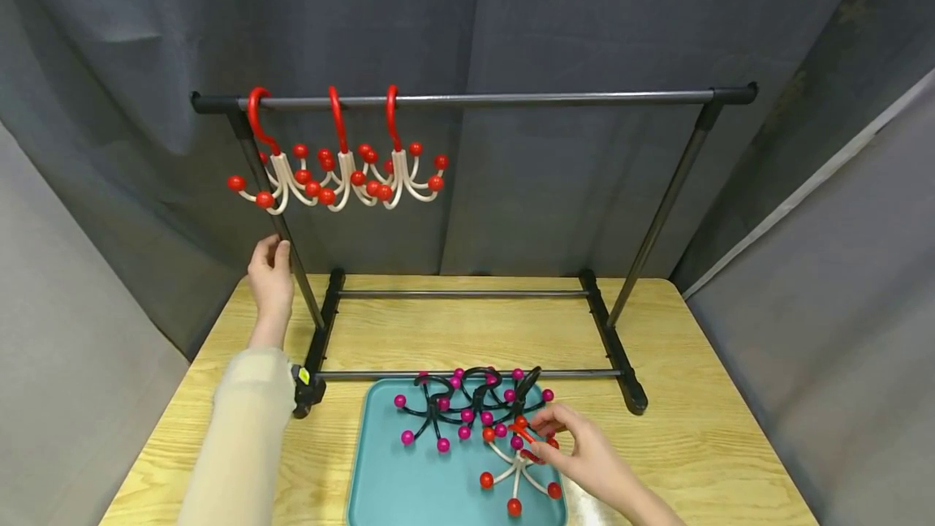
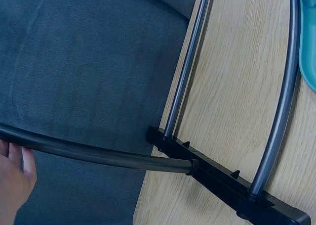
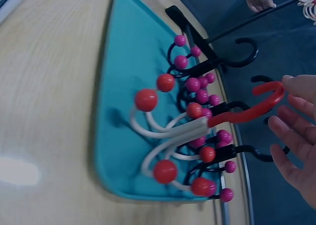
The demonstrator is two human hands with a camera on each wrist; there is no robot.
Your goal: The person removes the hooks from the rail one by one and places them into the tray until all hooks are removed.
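A small clothes rack (image 1: 475,100) stands on the wooden table (image 1: 701,428), black feet planted and grey bar running across the top. Three red-and-white hooks (image 1: 343,165) hang in a bunch at the left end of that bar, red balls crowding one another. In front of the rack's base sits a teal tray (image 1: 394,477), its far edge just beside the lower rail. On the tray's far half lies a tangle of black hooks (image 1: 475,404) with pink balls, arms crossed over each other, and they press right up against the piece being handled: from the wrist view the black curls sit directly behind and around it.

That piece is the red-and-white hook (image 1: 514,469), lying on the near right part of the tray. It has cream arms fanning out like a spider, each tipped with a glossy red ball, and a bright red curved hook rising from the stem.

The right hand (image 1: 584,453) is at that red curve, fingertips (image 3: 296,86) touching its end and the other fingers spread just beside it; whether they pinch it I can't tell.

The left hand (image 1: 270,278) is up at the rack's left upright, fingers curled against the pole (image 2: 94,156), steadying it.
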